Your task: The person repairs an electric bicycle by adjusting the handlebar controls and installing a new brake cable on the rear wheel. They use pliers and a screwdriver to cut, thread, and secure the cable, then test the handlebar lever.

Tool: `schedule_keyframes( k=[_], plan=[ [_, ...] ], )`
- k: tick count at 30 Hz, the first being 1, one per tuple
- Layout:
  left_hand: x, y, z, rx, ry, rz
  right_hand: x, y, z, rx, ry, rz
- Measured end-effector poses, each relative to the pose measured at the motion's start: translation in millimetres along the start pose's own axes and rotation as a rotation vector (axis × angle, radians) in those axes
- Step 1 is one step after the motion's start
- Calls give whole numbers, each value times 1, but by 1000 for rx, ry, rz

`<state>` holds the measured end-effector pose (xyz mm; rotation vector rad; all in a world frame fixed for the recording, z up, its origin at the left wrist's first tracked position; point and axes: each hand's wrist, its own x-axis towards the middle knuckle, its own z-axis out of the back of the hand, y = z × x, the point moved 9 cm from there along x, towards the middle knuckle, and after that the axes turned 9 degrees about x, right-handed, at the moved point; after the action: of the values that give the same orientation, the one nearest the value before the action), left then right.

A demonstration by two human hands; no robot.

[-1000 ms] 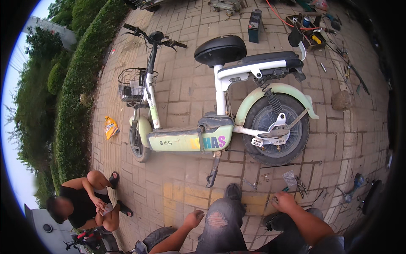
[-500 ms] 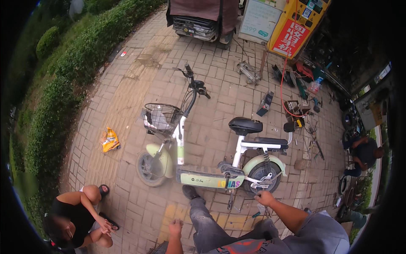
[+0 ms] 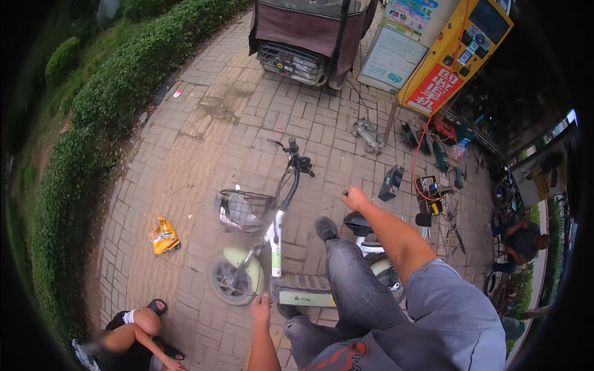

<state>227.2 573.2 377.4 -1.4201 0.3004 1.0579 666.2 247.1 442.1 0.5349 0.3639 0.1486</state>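
Observation:
A pale green and white electric bike (image 3: 275, 247) stands across the paving in front of me, its wire basket (image 3: 247, 210) at the left. My right arm reaches out over the black saddle (image 3: 357, 224). Beyond the saddle, my right hand (image 3: 356, 199) is closed, and whatever may be in its fingers is too small to name. Low down, close to the front wheel (image 3: 232, 279) and the footboard (image 3: 306, 298), my left hand (image 3: 261, 307) is curled closed; its contents are hidden. One leg is across the bike's frame, covering much of the rear wheel.
A dark battery-like box (image 3: 391, 182) and an open toolbox (image 3: 427, 187) lie right, near a red hose (image 3: 413, 154) and scattered tools. A person (image 3: 139, 334) crouches lower left by a yellow bag (image 3: 164, 236). Farther off are a covered vehicle (image 3: 303, 43) and a yellow kiosk (image 3: 458, 55).
My right hand has left the rear wheel area and swung forward past the saddle. One foot has stepped over to the bike's far side. My left hand has risen slightly.

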Motion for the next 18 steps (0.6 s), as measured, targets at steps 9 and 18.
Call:
schedule_keyframes(
  k=[9, 18],
  plan=[
    [-32, -44, 33, 191, -180, 226, 275, 36, -100, 20, 142, -104],
    [113, -227, -77, 241, -202, -21, 292, 6, -161, 141, 502, -8]
  ],
)
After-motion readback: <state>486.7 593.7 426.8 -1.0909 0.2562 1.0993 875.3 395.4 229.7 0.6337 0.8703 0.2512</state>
